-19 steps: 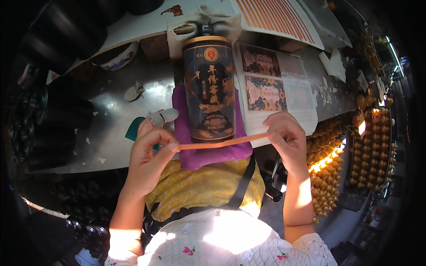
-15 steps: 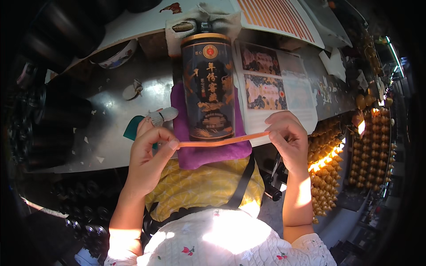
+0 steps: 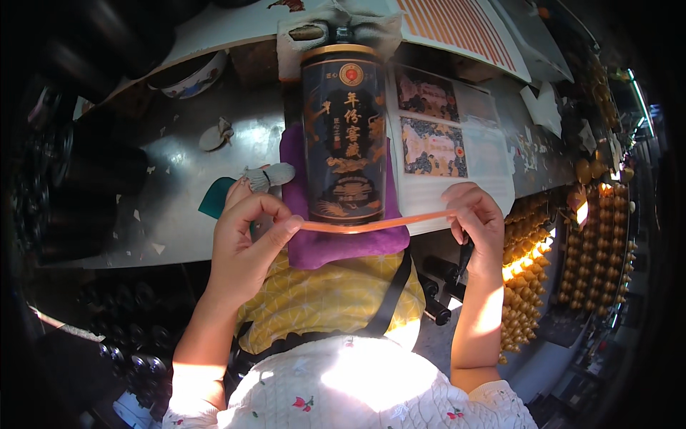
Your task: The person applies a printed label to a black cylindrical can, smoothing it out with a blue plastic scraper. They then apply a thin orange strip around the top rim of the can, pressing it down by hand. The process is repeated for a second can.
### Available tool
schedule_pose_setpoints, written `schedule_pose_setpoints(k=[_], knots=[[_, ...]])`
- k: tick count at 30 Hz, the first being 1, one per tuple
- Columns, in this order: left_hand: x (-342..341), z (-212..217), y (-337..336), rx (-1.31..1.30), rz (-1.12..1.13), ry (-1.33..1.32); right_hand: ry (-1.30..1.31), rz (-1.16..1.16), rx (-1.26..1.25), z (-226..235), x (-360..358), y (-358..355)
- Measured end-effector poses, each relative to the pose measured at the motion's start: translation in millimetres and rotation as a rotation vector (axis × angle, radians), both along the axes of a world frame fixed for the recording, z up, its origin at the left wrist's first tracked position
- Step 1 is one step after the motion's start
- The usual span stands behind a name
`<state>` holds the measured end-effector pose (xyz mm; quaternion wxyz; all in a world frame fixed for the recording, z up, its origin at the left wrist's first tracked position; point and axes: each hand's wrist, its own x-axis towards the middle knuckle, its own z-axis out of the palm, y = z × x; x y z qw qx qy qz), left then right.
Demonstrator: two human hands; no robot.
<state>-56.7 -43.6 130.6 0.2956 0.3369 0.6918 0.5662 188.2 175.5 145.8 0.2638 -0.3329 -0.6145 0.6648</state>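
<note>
A thin orange strip [image 3: 357, 228] is stretched across the near end of a dark cylindrical bottle [image 3: 345, 143]; whether it touches the bottle cannot be told. My left hand [image 3: 250, 232] pinches the strip's left end between thumb and finger. At its right end, my right hand [image 3: 477, 223] pinches it too. Gold-rimmed and printed in gold, the bottle lies on a purple cushion [image 3: 314, 252], its neck pointing away from me. Beside my left fingers are a grey cloth dabber [image 3: 271, 176] tied with dark string and a teal flat piece [image 3: 214, 198], both partly hidden.
A white padded rest [image 3: 300, 53] stands at the bottle's neck. Several orange strips [image 3: 461, 32] lie on a white board at the far right. Printed sheets [image 3: 434, 146] lie right of the bottle. A patterned bowl [image 3: 193, 80] sits far left. Rows of gold pieces [image 3: 529, 314] stand lower right.
The view has shifted slightly. My hands and the strip sit a little farther right, and the right hand has risen slightly. Both ends are still pinched.
</note>
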Motion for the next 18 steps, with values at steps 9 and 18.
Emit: schedule_pose_setpoints(k=[9, 18], knots=[[0, -8, 1, 0.024, -0.007, -0.004, -0.028, -0.038, -0.024, -2, 3, 7], [-10, -9, -4, 0.004, -0.078, 0.027, -0.043, -0.064, -0.019, -9, 9, 8]])
